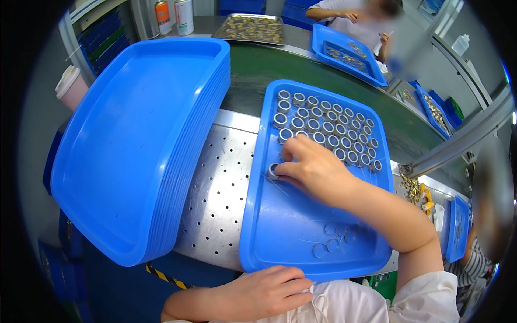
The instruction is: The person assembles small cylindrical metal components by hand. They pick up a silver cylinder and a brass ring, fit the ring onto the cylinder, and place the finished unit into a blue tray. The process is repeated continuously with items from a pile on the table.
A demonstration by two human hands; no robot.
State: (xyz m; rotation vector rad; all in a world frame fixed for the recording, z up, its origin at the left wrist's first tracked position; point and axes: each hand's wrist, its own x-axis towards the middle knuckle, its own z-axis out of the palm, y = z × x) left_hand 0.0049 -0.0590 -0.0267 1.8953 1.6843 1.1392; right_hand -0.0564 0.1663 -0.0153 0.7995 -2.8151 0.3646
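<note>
My right hand (318, 169) reaches over a blue tray (250, 226), its fingers curled and thumb against a small grey ring-topped cylinder (273, 172) with a thin wire. The curled fingers partly hide that piece and those beside it. Several like cylinders (327, 127) stand upright in rows over the tray's far half. Thin wire loops (332, 245) lie in its near part. Close to the tray's near edge rests my left hand (269, 290), fingers extended and holding nothing.
A tall stack of blue trays (129, 134) stands left on the perforated metal table (218, 188). Beyond the green belt (247, 70) are a metal tray of small parts (253, 29) and two spray cans (173, 17). A person (350, 16) works at another blue tray. A metal post (458, 134) rises at right.
</note>
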